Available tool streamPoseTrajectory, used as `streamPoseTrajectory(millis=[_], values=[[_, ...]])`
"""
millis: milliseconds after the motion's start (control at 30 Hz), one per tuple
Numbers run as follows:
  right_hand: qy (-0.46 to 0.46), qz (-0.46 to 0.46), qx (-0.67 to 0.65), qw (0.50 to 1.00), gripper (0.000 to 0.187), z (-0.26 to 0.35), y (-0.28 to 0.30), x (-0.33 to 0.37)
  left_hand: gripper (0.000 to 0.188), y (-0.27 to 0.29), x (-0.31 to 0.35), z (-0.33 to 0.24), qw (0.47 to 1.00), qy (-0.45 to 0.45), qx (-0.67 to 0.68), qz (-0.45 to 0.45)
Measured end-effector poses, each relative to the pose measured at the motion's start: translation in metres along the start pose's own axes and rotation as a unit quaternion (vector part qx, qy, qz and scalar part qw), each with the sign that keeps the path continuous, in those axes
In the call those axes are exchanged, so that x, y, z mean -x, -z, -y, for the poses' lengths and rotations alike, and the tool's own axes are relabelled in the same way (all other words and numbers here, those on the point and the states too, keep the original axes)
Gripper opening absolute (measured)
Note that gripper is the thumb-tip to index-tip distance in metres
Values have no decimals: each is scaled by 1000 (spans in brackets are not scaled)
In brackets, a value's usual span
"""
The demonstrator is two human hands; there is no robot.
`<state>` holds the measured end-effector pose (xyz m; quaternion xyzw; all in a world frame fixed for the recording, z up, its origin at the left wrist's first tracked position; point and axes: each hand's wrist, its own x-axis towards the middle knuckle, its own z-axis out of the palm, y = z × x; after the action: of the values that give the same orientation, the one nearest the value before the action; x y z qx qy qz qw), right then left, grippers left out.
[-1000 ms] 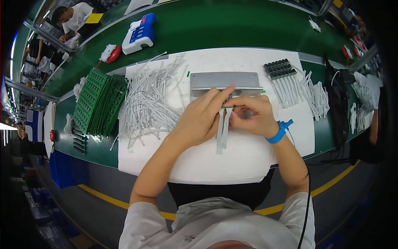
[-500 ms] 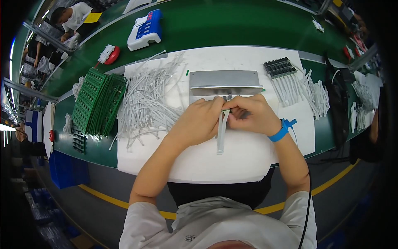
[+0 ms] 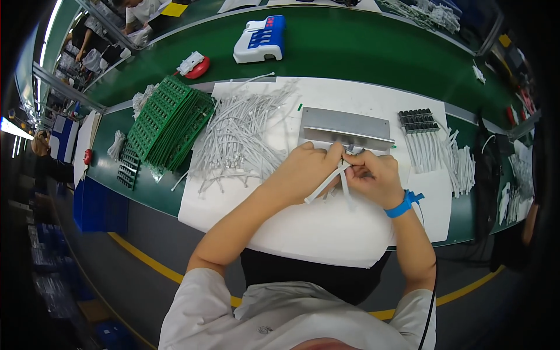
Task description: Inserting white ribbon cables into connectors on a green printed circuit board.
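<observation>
My left hand (image 3: 312, 168) and my right hand (image 3: 375, 178) meet over the white sheet, thumbs and fingers pinched together at close quarters. Between them is a white flat cable (image 3: 322, 185), whose two strands hang down in a spread V below the fingertips. Whatever small part sits at the pinch is covered by my fingers. Just beyond my hands stands a grey metal block (image 3: 347, 123) with a ledge along its front. A blue wrist strap (image 3: 403, 204) circles my right wrist.
Left lies a heap of white cables (image 3: 242, 143), beside stacked green circuit boards (image 3: 166, 119). Cables with black connectors (image 3: 417, 121) lie right, near bundled white cables (image 3: 462, 166). A blue-and-white device (image 3: 261, 39) and a red round object (image 3: 198, 67) stand behind. A thin cord trails from my strap.
The whole scene has shifted right and slightly down in view as my head turned. The cable strands, earlier hanging close together, now spread apart. Both hands stay pinched together.
</observation>
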<state>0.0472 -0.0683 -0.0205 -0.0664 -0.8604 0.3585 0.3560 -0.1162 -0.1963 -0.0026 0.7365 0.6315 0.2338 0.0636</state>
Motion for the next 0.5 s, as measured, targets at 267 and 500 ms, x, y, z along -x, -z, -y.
streamPoseTrajectory(millis=[267, 500], values=[[44, 91, 64, 993, 21, -4, 30, -18, 34, 18, 31, 3, 988, 113, -76, -68], [23, 149, 89, 985, 25, -2, 22, -19, 51, 72, 46, 30, 992, 97, -71, -49]])
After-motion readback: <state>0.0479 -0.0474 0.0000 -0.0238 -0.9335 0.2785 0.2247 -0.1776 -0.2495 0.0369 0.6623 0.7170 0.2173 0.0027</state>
